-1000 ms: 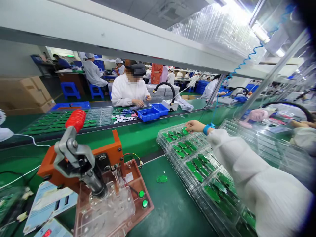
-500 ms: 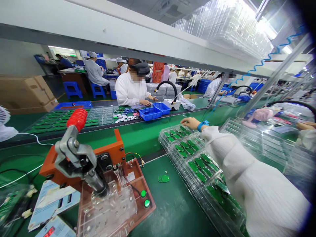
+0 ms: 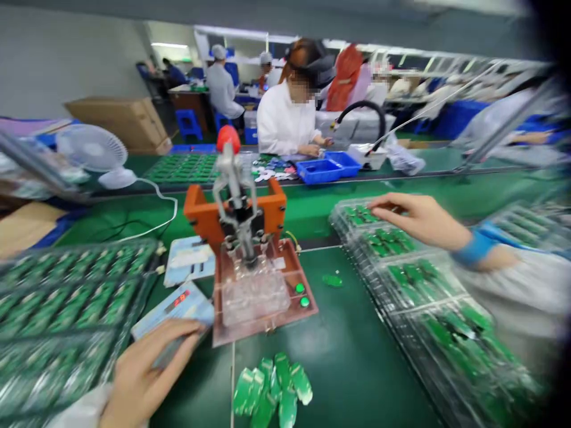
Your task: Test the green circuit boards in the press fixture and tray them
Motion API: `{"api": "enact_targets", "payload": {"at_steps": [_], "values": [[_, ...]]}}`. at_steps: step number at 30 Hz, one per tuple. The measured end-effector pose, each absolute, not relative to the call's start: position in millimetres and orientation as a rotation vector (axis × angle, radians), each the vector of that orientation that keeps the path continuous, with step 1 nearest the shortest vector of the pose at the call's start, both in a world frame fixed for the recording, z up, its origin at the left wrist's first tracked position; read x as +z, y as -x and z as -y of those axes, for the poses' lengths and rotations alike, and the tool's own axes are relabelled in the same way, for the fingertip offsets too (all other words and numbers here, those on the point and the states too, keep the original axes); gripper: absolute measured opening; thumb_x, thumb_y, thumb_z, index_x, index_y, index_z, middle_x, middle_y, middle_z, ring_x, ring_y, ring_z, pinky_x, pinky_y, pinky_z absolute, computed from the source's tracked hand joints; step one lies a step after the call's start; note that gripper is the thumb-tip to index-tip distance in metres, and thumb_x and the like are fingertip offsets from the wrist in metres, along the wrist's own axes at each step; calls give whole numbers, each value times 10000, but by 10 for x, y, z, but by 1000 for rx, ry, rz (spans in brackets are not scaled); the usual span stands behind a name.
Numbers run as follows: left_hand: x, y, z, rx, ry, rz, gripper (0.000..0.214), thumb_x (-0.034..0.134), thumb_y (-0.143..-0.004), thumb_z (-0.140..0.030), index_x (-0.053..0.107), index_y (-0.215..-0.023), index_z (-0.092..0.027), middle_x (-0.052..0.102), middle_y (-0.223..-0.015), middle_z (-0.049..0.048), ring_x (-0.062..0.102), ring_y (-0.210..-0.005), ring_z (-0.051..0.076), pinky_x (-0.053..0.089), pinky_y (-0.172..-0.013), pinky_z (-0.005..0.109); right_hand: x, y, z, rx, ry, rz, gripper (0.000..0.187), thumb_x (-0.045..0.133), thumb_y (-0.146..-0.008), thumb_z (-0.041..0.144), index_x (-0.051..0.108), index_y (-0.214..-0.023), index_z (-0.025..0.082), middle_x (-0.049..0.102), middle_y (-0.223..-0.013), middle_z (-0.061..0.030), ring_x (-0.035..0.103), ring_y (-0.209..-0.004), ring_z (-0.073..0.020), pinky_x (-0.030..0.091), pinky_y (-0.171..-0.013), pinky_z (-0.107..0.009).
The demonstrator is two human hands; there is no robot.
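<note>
My left hand (image 3: pixel 149 371) is at the lower left, its thumb and fingers apart beside the front edge of a pale blue box (image 3: pixel 176 306) with a red digital display. Whether it touches the box is unclear. My right hand (image 3: pixel 419 220) hangs over the far end of a clear plastic tray (image 3: pixel 375 297) of green circuit boards (image 3: pixel 388 241). Its fingertips come together in a pinch; blur hides anything between them. Between my hands stands a toggle-clamp test fixture (image 3: pixel 254 291) with a red handle. A loose pile of green boards (image 3: pixel 272 389) lies in front of it.
One single green board (image 3: pixel 332 280) lies between fixture and right tray. Another board-filled tray (image 3: pixel 75 297) occupies the left side. Behind are a white fan (image 3: pixel 93 148), blue bins (image 3: pixel 319 171) and a co-worker (image 3: pixel 285 119) seated across the green bench. A shelf beam (image 3: pixel 285 21) crosses overhead.
The view has swung left and down, bringing my left hand, the left tray and the board pile into sight. My right hand remains over the tray's far end.
</note>
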State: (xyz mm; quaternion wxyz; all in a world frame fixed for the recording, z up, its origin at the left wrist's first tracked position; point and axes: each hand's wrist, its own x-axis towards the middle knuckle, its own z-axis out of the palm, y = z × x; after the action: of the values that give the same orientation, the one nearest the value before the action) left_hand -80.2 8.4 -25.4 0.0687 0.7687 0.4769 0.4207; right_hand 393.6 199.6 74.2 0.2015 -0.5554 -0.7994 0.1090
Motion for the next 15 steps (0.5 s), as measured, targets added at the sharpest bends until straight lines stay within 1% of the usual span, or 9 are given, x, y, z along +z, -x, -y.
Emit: {"api": "enact_targets", "payload": {"at_steps": [2, 4, 6, 7, 9, 11, 13, 15], "values": [[-258, 783, 4, 1165, -2408, -1328, 125, 627, -945, -168, 680, -1043, -226, 757, -902, 16, 725, -817, 161, 582, -794, 244, 742, -3587, -1552, 510, 1234, 2510, 302, 550, -982, 478, 737, -1052, 252, 761, -1005, -53, 701, -829, -200, 543, -715, -314], [-255, 713, 45, 991, -2512, -1140, 104, 613, -960, -156, 662, -1041, -200, 745, -895, 30, 708, -812, 166, 570, -777, 266, 652, -3253, -1092, 720, 932, 2726, 226, 559, -992, 419, 743, -1014, 288, 758, -947, -27, 710, -802, -187, 555, -689, -307], [-260, 627, 73, 782, -2601, -990, 74, 591, -987, -198, 660, -1011, -186, 737, -911, 44, 694, -821, 177, 562, -775, 292, 469, -2969, -691, 852, 738, 2888, 179, 568, -990, 312, 734, -1053, 298, 757, -984, -23, 720, -873, -203, 582, -745, -333], [-268, 588, 90, 684, -2639, -938, 97, 573, -1000, -222, 661, -1000, -182, 735, -936, 54, 689, -837, 186, 560, -779, 303, 353, -2854, -535, 874, 668, 2946, 179, 576, -979, 267, 727, -1073, 288, 754, -1028, -25, 718, -918, -216, 591, -785, -357], [-294, 530, 132, 524, -2692, -864, 143, 549, -1017, -264, 664, -1016, -177, 732, -1020, 75, 683, -885, 204, 560, -779, 318, 110, -2679, -332, 864, 617, 3004, 206, 586, -957, 203, 708, -1114, 256, 734, -1149, -33, 701, -1022, -246, 595, -872, -410], [-330, 506, 170, 412, -2710, -828, 162, 554, -1017, -298, 662, -1044, -181, 720, -1128, 90, 676, -962, 229, 561, -801, 332, -100, -2569, -261, 851, 638, 3004, 228, 589, -955, 194, 688, -1157, 228, 692, -1266, -48, 672, -1113, -269, 583, -946, -453], [-368, 508, 189, 340, -2705, -805, 178, 576, -1008, -330, 664, -1066, -187, 700, -1220, 97, 661, -1057, 256, 559, -865, 357, -245, -2499, -272, 856, 688, 2997, 251, 595, -966, 233, 666, -1205, 202, 650, -1344, -75, 640, -1180, -287, 566, -997, -482], [-404, 526, 186, 331, -2693, -792, 188, 598, -999, -345, 673, -1079, -192, 685, -1271, 99, 642, -1134, 271, 548, -934, 381, -329, -2452, -310, 860, 739, 3001, 317, 626, -960, 289, 638, -1255, 173, 619, -1384, -109, 612, -1224, -310, 549, -1030, -509]]}}
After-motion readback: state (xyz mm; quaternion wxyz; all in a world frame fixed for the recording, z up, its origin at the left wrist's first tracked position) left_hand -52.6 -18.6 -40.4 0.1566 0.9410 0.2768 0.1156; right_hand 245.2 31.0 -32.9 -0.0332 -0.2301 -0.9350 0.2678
